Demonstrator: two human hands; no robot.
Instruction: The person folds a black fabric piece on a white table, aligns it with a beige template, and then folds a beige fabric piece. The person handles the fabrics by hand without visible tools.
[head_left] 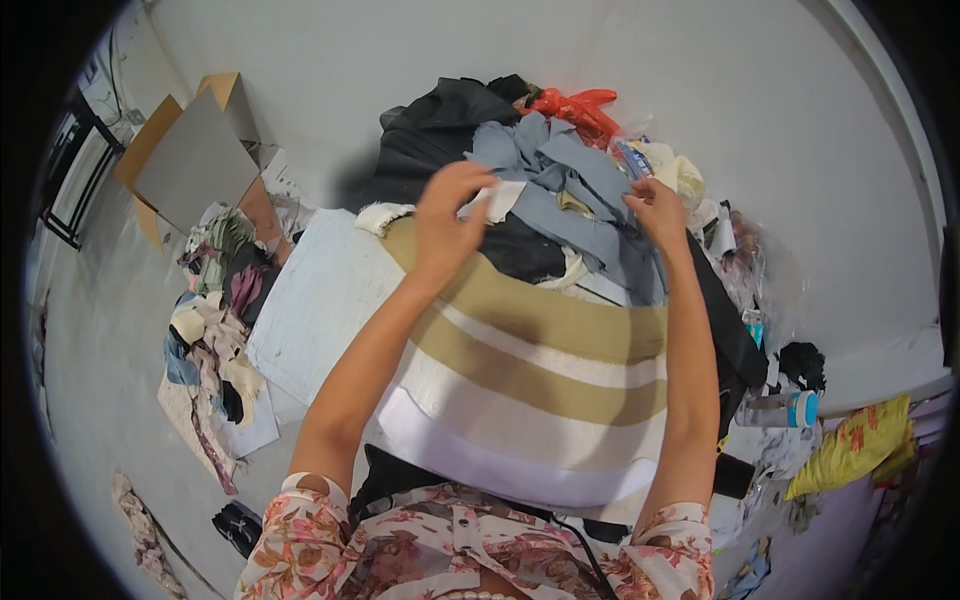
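My left hand [452, 222] is raised over the fabric heap, its fingers bent toward the thumb. A small white scrap [507, 201], cloth or paper, sticks out from between them. Farther right, my right hand [660, 210] has thumb and fingertips pinched together beside the grey-blue cloth pieces [575, 235]; whatever is in that pinch is too small to make out. Nearer to me lies a striped knit fabric [540, 375] in olive, white and pale lilac, curving across the work surface beneath both forearms. Black fabric [440, 130] is heaped behind my left hand.
A pale blue-white board [310, 290] shows at the left. Cloth scraps [215, 330] are piled beside it, below an opened cardboard box [195, 160]. Red plastic [585, 112] tops the heap. Right of me are a blue-capped bottle [800, 409] and a yellow bag [850, 450].
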